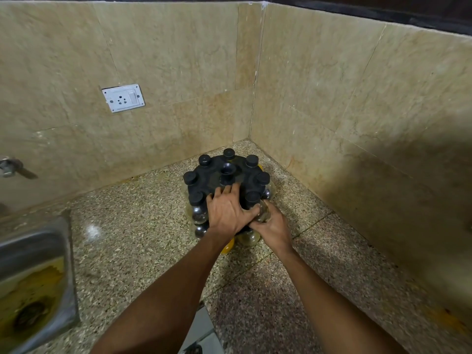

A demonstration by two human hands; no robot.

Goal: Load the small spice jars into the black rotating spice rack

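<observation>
At counter's far corner, left hand (224,210) lay flat, fingers straight, on black rotating spice rack (227,180) w/ right hand (272,226) clamped round spice jar (261,213) at its near rim, seating apparently next.

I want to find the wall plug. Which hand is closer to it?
Left. The left hand lies on the spice rack, nearer the socket; the right hand is farther right.
</observation>
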